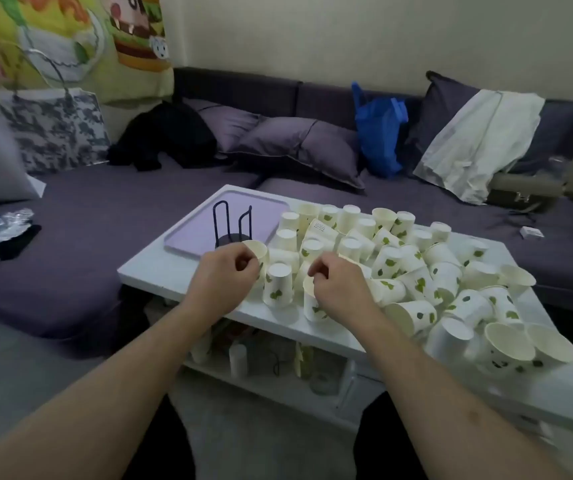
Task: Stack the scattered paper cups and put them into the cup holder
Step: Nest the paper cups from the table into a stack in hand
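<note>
White paper with green leaf prints everywhere: paper cups [402,271] scattered from centre out to 4 o'clock on the white table [146,268], some upright, some upside down, many on their sides. Barely begun, by the look of it. Cup holder [231,225], dark wire on a lilac tray [188,233] at 11 o'clock of the pile, standing with nothing in it. Left hand [224,275] curled round one cup [257,252] at its rim, just in front of the holder. Right hand [338,287] gripping a second cup [312,301], mouth up, at 6 o'clock of the pile. No stack of any height visible; nearly all cups still to gather, nest and load.

Hard to tell: whether either held cup already has another nested inside. Fingertips hidden behind knuckles. Cups at 4 o'clock blurred; count impossible.
</note>
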The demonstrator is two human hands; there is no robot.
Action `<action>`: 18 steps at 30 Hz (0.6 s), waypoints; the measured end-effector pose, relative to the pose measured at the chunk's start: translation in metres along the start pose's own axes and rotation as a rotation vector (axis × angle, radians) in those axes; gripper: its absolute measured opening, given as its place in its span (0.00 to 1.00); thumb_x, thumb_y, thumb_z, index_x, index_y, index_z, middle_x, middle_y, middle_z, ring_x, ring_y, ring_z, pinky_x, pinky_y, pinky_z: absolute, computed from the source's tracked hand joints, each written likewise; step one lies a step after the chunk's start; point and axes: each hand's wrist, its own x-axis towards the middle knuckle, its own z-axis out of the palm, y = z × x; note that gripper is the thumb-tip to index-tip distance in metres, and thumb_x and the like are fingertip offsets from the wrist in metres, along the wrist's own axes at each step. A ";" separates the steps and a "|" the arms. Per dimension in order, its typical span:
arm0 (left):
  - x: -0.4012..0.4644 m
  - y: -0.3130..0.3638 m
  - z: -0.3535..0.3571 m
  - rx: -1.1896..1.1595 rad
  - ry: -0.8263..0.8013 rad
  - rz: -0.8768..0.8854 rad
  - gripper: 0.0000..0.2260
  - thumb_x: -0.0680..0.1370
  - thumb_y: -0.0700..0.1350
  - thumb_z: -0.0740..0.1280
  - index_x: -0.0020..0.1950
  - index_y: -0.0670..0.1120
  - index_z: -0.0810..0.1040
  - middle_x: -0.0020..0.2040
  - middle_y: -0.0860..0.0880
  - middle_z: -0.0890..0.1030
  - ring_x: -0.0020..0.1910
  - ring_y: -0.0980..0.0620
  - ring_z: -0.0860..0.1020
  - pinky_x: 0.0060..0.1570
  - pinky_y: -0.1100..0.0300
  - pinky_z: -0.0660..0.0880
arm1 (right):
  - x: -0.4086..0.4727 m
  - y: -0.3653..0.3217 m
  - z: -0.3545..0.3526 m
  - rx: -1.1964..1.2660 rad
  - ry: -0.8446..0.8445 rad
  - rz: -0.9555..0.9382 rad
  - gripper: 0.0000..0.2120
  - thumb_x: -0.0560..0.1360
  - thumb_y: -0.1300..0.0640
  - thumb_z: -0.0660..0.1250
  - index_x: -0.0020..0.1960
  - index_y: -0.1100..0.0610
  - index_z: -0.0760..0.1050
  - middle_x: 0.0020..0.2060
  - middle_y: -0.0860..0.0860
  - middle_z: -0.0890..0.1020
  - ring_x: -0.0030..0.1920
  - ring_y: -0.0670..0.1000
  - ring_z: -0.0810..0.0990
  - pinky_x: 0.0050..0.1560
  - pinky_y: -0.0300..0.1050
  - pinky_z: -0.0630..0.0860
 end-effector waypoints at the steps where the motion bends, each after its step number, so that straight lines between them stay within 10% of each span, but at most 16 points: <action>1: 0.000 0.000 0.006 -0.007 -0.021 0.004 0.06 0.81 0.46 0.69 0.45 0.48 0.82 0.37 0.54 0.83 0.36 0.53 0.80 0.40 0.51 0.81 | 0.001 0.005 0.001 -0.052 0.004 0.002 0.10 0.78 0.63 0.61 0.52 0.54 0.79 0.46 0.50 0.82 0.48 0.52 0.80 0.47 0.48 0.78; 8: -0.009 -0.006 0.029 0.042 -0.158 0.150 0.02 0.81 0.47 0.70 0.50 0.50 0.82 0.40 0.57 0.82 0.38 0.58 0.79 0.38 0.64 0.75 | 0.002 0.031 0.015 -0.611 -0.110 -0.123 0.05 0.79 0.49 0.66 0.50 0.50 0.75 0.49 0.46 0.78 0.57 0.55 0.71 0.59 0.50 0.71; 18: 0.001 -0.022 0.015 -0.272 -0.239 -0.009 0.09 0.80 0.50 0.73 0.59 0.56 0.79 0.50 0.60 0.83 0.52 0.60 0.82 0.49 0.64 0.82 | 0.010 -0.009 -0.017 -0.081 -0.033 -0.169 0.09 0.79 0.60 0.70 0.40 0.56 0.78 0.38 0.48 0.79 0.42 0.47 0.73 0.42 0.44 0.71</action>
